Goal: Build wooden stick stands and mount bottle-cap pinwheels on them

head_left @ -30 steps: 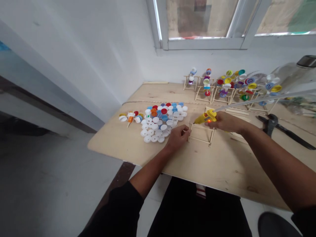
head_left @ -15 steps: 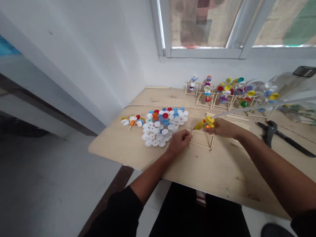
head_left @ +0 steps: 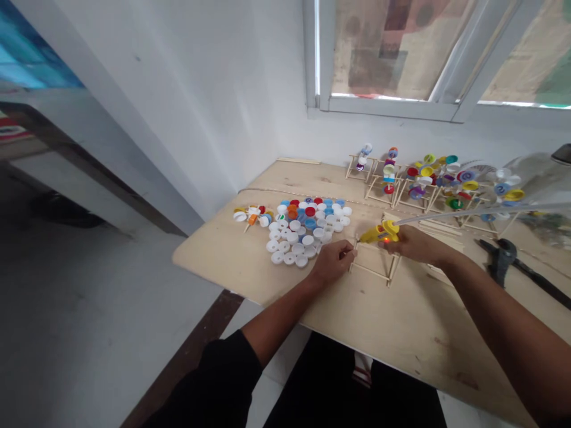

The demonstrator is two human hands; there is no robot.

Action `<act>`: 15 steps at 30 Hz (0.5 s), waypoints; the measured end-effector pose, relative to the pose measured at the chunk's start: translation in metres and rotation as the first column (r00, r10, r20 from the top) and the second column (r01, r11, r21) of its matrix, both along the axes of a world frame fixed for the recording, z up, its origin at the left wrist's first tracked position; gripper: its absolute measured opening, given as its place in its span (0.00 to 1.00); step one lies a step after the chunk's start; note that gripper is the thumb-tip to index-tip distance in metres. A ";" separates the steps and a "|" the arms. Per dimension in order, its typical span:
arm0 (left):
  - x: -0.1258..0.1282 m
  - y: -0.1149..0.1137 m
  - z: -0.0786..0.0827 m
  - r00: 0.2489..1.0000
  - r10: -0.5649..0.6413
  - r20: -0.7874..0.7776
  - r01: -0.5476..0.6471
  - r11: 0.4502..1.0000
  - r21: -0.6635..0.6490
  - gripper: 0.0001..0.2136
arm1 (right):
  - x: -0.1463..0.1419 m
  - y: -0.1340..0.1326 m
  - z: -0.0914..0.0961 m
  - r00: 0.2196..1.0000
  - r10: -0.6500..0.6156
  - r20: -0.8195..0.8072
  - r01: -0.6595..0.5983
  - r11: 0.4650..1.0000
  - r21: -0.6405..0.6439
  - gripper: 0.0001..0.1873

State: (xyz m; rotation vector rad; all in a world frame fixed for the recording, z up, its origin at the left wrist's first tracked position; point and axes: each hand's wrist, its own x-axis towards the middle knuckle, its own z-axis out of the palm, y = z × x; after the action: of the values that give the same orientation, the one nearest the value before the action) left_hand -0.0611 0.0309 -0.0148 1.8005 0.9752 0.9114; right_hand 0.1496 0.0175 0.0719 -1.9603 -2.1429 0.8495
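Left hand — fingers pinched on the left upright of the stick frame, which stands on the wooden surface between both hands. Right hand — grip closed around the yellow glue gun, nozzle at the frame's top left corner. Loose bottle caps lie just left of the frame; finished cap models stand under the window.

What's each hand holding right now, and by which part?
The right hand grips the yellow glue gun by its handle; the left hand pinches the wooden stick frame at its left end.
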 end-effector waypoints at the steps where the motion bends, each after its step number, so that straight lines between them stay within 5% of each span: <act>1: 0.000 0.000 0.000 1.000 -0.002 -0.003 0.002 1.000 0.003 0.10 | 0.000 0.000 0.000 1.000 -0.001 0.009 0.001 1.000 0.001 0.20; 15: -0.001 -0.001 0.000 1.000 0.003 0.000 -0.003 1.000 0.017 0.09 | -0.006 -0.001 0.010 0.991 0.025 0.132 -0.029 0.999 0.023 0.17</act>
State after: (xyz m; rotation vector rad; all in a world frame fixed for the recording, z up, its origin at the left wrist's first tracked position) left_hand -0.0617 0.0301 -0.0146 1.8137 0.9730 0.9242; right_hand 0.1440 0.0161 0.0821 -2.0329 -2.2445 0.7117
